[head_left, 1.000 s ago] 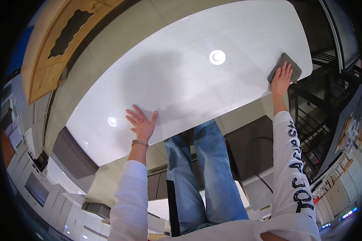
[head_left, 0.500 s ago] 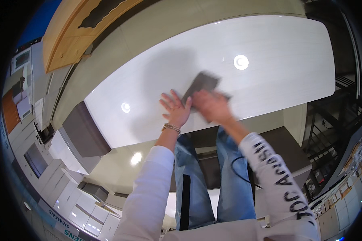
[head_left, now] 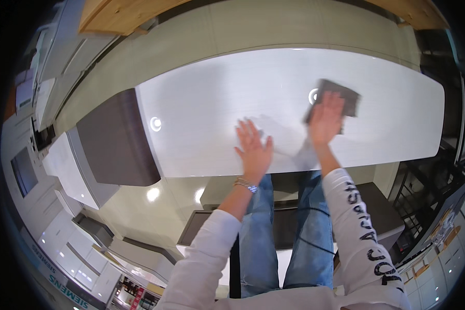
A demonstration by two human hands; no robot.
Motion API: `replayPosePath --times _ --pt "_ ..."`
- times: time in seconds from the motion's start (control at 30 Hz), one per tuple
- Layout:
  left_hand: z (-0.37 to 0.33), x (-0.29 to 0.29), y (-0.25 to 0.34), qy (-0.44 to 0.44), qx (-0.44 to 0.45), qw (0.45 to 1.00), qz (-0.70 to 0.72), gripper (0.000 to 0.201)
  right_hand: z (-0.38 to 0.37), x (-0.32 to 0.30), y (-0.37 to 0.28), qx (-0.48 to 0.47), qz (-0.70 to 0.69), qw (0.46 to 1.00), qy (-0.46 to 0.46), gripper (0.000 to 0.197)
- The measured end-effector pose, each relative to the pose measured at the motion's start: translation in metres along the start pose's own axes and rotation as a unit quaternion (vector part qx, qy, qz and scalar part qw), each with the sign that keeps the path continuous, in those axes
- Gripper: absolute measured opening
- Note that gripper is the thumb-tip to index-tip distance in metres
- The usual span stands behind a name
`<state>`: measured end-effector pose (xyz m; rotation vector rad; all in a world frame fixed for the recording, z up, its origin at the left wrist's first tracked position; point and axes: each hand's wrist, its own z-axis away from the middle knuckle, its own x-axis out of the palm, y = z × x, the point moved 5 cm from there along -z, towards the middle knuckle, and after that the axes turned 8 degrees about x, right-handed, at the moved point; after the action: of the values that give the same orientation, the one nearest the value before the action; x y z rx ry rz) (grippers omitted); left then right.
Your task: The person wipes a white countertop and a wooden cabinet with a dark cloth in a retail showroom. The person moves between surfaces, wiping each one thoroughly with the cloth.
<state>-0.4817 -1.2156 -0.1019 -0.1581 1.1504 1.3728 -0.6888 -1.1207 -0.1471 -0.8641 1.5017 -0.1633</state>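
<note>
A grey cloth (head_left: 334, 98) is pressed flat against the glossy white table (head_left: 217, 103) by the right hand (head_left: 325, 120). The cloth lies toward the right end of the table, about midway between its near and far edges, and its far right corner shows beyond the fingertips. The fingers of that hand are spread flat over the cloth rather than curled around it, so nothing is gripped. The cloth's outline is blurred.

The left hand (head_left: 253, 149) is laid palm down on the bare table close to the near edge, just left of the right hand and apart from the cloth; its fingers are stretched out and slightly fanned, with nothing held. A metal bracelet (head_left: 245, 183) is worn on the left wrist. Round light reflections (head_left: 155, 123) are seen on the table's surface near its left end.
</note>
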Motion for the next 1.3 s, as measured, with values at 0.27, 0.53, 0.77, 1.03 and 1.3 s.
replayPosePath --times 0.27,0.53,0.77,1.03,1.3 --pt "0.009 -0.129 -0.233 0.104 -0.158 0.976 -0.104 0.080 0.029 0.115 -0.191 -0.195 0.168 0.949 -0.184 0.049" --pt "0.012 -0.125 -0.268 0.058 -0.145 0.975 -0.160 0.089 -0.023 0.179 -0.227 -0.081 0.238 0.966 -0.057 0.052" --pt "0.006 -0.126 -0.261 0.018 -0.158 0.978 -0.136 0.091 0.076 0.267 -0.398 -0.317 0.120 0.920 -0.199 0.050" --pt "0.035 -0.127 -0.269 0.043 -0.128 0.984 -0.116 0.088 0.208 0.256 -0.419 -0.433 0.127 0.846 -0.284 0.048" --pt "0.177 -0.082 -0.276 0.014 -0.283 0.959 0.006 0.087 0.321 0.165 -0.340 -0.547 0.027 0.726 -0.415 0.047"
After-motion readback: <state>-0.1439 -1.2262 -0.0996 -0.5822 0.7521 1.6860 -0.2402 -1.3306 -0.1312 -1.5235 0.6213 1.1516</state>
